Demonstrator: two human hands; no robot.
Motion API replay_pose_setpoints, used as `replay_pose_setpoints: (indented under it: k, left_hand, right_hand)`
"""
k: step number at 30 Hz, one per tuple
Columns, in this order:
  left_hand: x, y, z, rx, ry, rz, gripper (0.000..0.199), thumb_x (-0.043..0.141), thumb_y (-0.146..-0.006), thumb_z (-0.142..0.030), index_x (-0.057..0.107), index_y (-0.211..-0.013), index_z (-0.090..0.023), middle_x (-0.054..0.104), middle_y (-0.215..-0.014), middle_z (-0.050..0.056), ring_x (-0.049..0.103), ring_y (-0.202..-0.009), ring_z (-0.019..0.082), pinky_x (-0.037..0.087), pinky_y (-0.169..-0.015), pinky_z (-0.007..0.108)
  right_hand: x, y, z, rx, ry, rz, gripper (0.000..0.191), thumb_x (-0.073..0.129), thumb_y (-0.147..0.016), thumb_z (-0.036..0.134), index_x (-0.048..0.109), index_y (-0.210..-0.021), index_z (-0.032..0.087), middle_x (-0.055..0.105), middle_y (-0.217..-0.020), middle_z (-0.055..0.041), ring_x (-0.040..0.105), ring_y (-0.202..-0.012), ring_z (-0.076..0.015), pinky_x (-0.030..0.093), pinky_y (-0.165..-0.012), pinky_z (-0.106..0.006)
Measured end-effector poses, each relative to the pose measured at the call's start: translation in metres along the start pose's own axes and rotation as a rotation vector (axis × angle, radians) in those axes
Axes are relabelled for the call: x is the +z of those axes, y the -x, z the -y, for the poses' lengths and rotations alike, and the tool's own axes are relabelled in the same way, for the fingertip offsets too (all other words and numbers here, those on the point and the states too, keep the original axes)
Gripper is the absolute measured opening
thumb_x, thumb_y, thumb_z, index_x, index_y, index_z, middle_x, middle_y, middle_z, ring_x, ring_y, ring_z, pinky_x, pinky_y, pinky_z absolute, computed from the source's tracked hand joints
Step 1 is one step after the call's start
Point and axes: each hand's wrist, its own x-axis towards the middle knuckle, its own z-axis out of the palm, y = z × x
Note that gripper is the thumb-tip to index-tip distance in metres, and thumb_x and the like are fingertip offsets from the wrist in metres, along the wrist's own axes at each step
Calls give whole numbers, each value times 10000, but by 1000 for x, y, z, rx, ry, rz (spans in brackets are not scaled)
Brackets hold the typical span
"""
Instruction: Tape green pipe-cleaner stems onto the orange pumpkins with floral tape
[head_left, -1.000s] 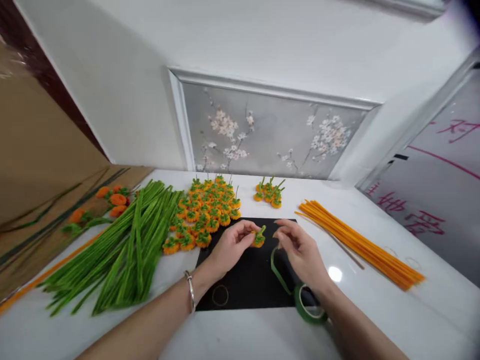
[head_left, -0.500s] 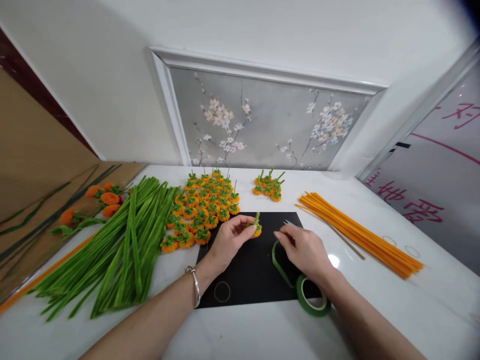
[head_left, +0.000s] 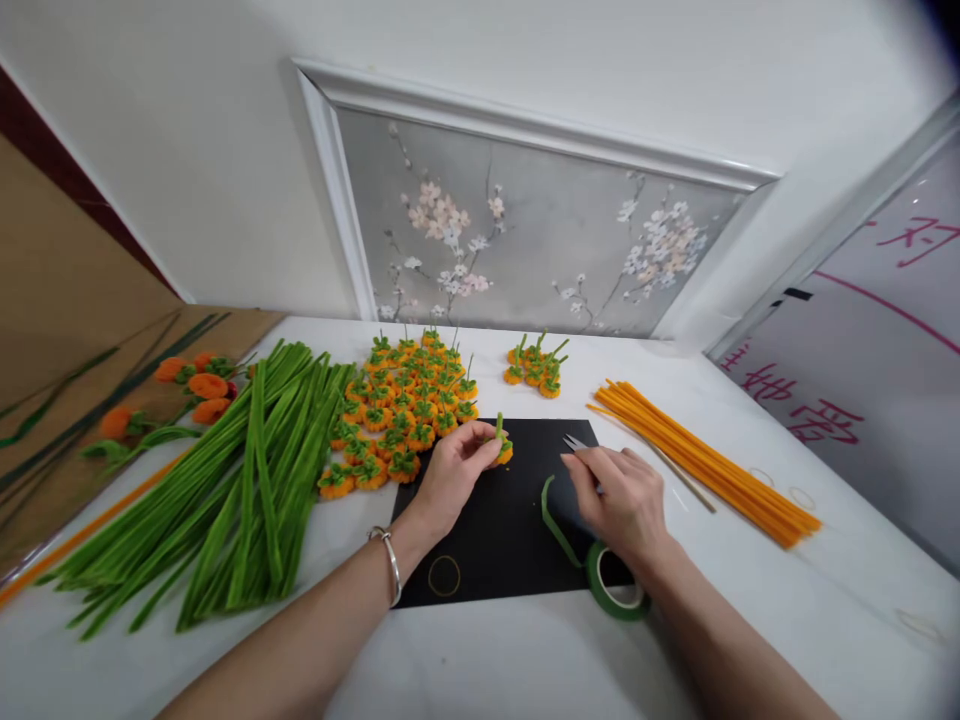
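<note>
My left hand (head_left: 455, 478) pinches a small orange fuzzy persimmon (head_left: 505, 454) between thumb and fingertips, its green stem pointing up. To the right, above a black mat (head_left: 510, 550), my right hand (head_left: 621, 500) is closed around a pair of scissors (head_left: 574, 442). Only the pointed metal blades show past the fingers; the handles are hidden. Below that hand lies a roll of green floral tape (head_left: 606, 598), with a loose tape end (head_left: 553, 520) curling over the mat. The two hands are apart.
Many finished fuzzy persimmons (head_left: 401, 400) stand at the mat's far left, with a smaller group (head_left: 536, 365) at the back. Green chenille stems (head_left: 247, 500) are piled left; orange chenille stems (head_left: 705, 460) lie right. Orange flowers (head_left: 208, 385) rest on brown paper (head_left: 251, 330).
My right hand has drawn slightly right, away from my left hand, and more of the scissor blades shows. My left hand keeps its pinch on the persimmon. The view has shifted slightly.
</note>
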Motion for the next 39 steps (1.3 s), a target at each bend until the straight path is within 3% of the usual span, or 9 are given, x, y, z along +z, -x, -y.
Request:
replay_pose_setpoints:
  k: [8,14,21,26,30,35,39]
  left_hand:
    - [1,0,-3,-32,58,-16,146,636,-771,-248,622,-902,-185,597,-880,13,534,-757,106,440,-673,202]
    - [3,-3,-4,-27,-58,20,201,630,-770,-300,663,-915,-165,642,-934,53,577,-828,157,467,-734,264]
    - [5,-1,-7,28,-173,56,214,642,-760,-311,692,-887,-145,674,-881,59,600,-813,173,457,-758,285]
    - [7,1,-6,61,-203,72,217,648,-750,-314,702,-864,-138,682,-858,61,606,-792,167,453,-754,280]
    - [8,4,-6,82,-217,86,222,643,-748,-318,701,-864,-138,680,-850,63,602,-777,167,452,-739,284]
    - [8,9,-8,98,-245,104,220,635,-750,-318,694,-858,-136,665,-810,52,578,-716,149,437,-685,269]
    - [8,10,-7,106,-252,109,205,642,-745,-311,694,-852,-143,653,-762,34,556,-660,129,426,-648,254]
  right_hand:
    - [1,-1,1,-30,5,-2,202,572,-867,194,568,-667,165,583,-529,13,482,-464,-92,298,-536,-271]
    - [1,-3,-1,-41,-18,31,210,548,-883,201,574,-677,170,604,-548,8,523,-491,-98,298,-551,-274]
    - [0,-3,2,70,-39,180,193,457,-926,231,636,-870,187,685,-713,-18,588,-576,-120,336,-614,-273]
    - [1,-1,-1,163,-21,204,230,403,-934,220,622,-999,190,710,-817,-38,608,-622,-153,361,-662,-276]
    - [1,0,-1,256,-59,298,263,369,-939,228,595,-1070,193,702,-873,-51,627,-701,-174,380,-664,-275]
    - [1,0,-1,297,-110,424,216,454,-906,299,612,-782,218,639,-618,13,563,-520,-137,332,-503,-229]
    - [1,1,4,325,-127,500,284,513,-876,353,582,-638,214,604,-551,11,542,-487,-131,299,-478,-225]
